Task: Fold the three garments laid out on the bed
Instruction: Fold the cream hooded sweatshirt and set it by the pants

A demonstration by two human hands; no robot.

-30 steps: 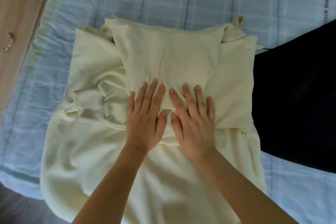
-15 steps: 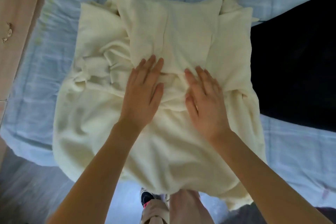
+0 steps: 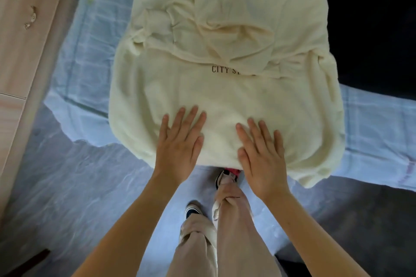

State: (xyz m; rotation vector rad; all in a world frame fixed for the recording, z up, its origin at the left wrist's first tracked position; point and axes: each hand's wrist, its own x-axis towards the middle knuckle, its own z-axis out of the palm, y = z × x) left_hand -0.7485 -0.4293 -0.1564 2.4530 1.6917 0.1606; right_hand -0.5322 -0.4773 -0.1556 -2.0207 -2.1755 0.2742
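A: Biggest first. What's under it all?
B: Bed (image 3: 90, 63) w/ a pale blue checked sheet, spreading beyond the hands & out to both sides. Its near edge runs approx level w/ the hands.
A: The task item?
B: Cream sweatshirt (image 3: 225, 96), on the bed straight ahead of the hands, near hem hanging over the bed edge. The far half is bunched, w/ sleeves & a folded panel heaped beyond the fingertips. The near half lies smoother.
A: Other clothes?
B: Dark garment (image 3: 371, 29), beyond & right of the right hand, touching the sweatshirt's right side. Too dark to tell what kind.
A: Left side?
B: Wooden cabinet (image 3: 20, 51), well left of the left hand, beside the bed.
A: Below the arms?
B: Beige trousers (image 3: 225, 243), btw the forearms.
A: And the hands?
B: Left hand (image 3: 180, 141) & right hand (image 3: 261, 155) lie palm-down on the sweatshirt's near part. Fingers straight, slightly spread, pinching nothing. They're side by side w/ a gap btw them.
A: Smaller stuff?
B: Dark shoe (image 3: 192, 210) under the gap btw the forearms. Pink-trimmed shoe (image 3: 227, 176) just beside the right wrist, at the hem.
A: Anything tinier?
B: Print (image 3: 227, 70) reading "CITY S…", beyond the fingertips, the rest hidden by a fold. Metal handle (image 3: 30, 18) on the cabinet, far left of the left hand.
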